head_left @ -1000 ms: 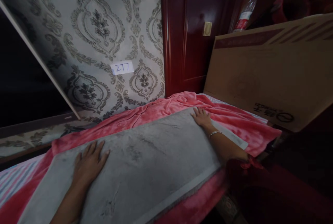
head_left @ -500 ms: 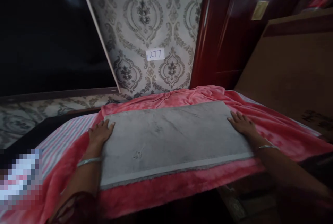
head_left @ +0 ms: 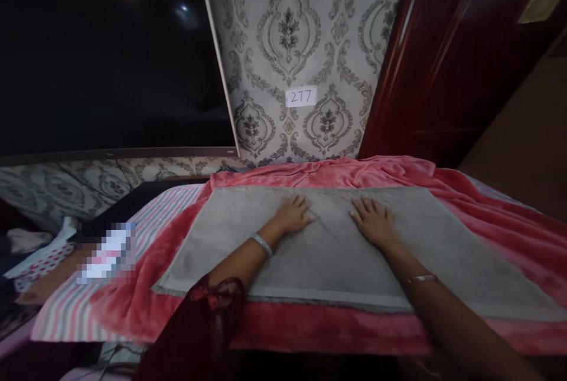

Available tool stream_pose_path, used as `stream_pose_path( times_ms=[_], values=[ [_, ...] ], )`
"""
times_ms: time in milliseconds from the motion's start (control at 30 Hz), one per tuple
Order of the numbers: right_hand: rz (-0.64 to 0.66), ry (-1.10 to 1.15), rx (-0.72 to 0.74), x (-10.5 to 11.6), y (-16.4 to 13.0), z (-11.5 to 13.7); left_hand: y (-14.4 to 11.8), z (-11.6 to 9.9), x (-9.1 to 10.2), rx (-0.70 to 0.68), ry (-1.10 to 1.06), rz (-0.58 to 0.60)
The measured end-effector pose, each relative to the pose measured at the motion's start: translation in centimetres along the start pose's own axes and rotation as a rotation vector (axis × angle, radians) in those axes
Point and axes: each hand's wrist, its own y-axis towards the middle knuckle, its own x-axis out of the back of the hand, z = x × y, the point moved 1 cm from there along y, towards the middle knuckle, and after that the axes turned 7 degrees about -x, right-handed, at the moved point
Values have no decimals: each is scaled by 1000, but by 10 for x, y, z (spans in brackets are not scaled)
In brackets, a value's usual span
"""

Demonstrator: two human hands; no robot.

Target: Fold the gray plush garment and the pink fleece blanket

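Left hand (head_left: 293,214) and right hand (head_left: 374,221) lay unclenched and splayed, palms down, on the grey cloth (head_left: 332,269), which was spread over a pink plush blanket (head_left: 390,169) on top of a striped sheet (head_left: 153,220).

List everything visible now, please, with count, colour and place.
Blanket: 1, pinkish red, centre
Cloth: 1, grey, on blanket
Sheet: 1, pink-white-grey stripes, left, under blanket
Screen: 1, black, upper left
Wallpaper: 1, grey patterned, background
Paper: 1, white, on wallpaper
Panel: 1, maroon, upper right
Plate: 1, yellowish, on panel
Box: 1, brown, right edge
Clutter: count unclear, mixed colours, far left
Sleeve: 1, maroon, lower left
Bangles: 2, silvery, one per wrist
Left hand: 1, bare, flat on cloth
Right hand: 1, bare, flat on cloth
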Motion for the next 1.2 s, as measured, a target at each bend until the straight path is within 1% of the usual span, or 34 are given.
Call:
stream_pose_path(
  times_ms=[33, 100, 167, 233, 300, 400, 467, 533, 600, 667, 800, 867, 967, 1067, 1133, 1200],
  values=[
    [-3, -4, 6, -5, -2, 0, 3, -3, -7, -10, -4, -15],
    [-23, 0, 26, -14, -2, -5, 2, 3, -16, -14, -6, -35],
    [-44, 9, 36, -21, 1, -12, -4, 21, -16, 27, 9, -36],
    [-72, 21, 45, -28, 5, -16, -19, 51, -7, 140, 50, -44],
    [-101, 33, 59, -33, 8, -19, -42, 86, 6, 314, 99, -68],
    [-111, 34, 68, -39, 10, -20, -88, 136, 22, 570, 123, -121],
    [-107, 23, 66, -40, 10, -21, -120, 158, 26, 639, 124, -138],
    [-106, 19, 64, -39, 9, -21, -146, 170, 27, 649, 123, -133],
    [-103, 24, 60, -36, 7, -21, -168, 174, 26, 647, 124, -119],
    [-88, 31, 57, -32, 5, -20, -185, 174, 24, 642, 133, -104],
    [-70, 39, 59, -24, 2, -18, -214, 171, 22, 618, 161, -103],
    [-68, 37, 53, -21, 1, -17, -225, 169, 23, 623, 158, -84],
    [-72, 34, 45, -17, -1, -14, -237, 163, 26, 662, 131, -31],
    [-75, 46, 42, -15, -2, -13, -241, 149, 23, 704, 135, -55],
    [-81, 55, 44, -15, -2, -14, -244, 137, 16, 664, 150, -74],
    [-99, 60, 51, -16, -2, -15, -247, 126, 8, 610, 156, -64]
  ],
)
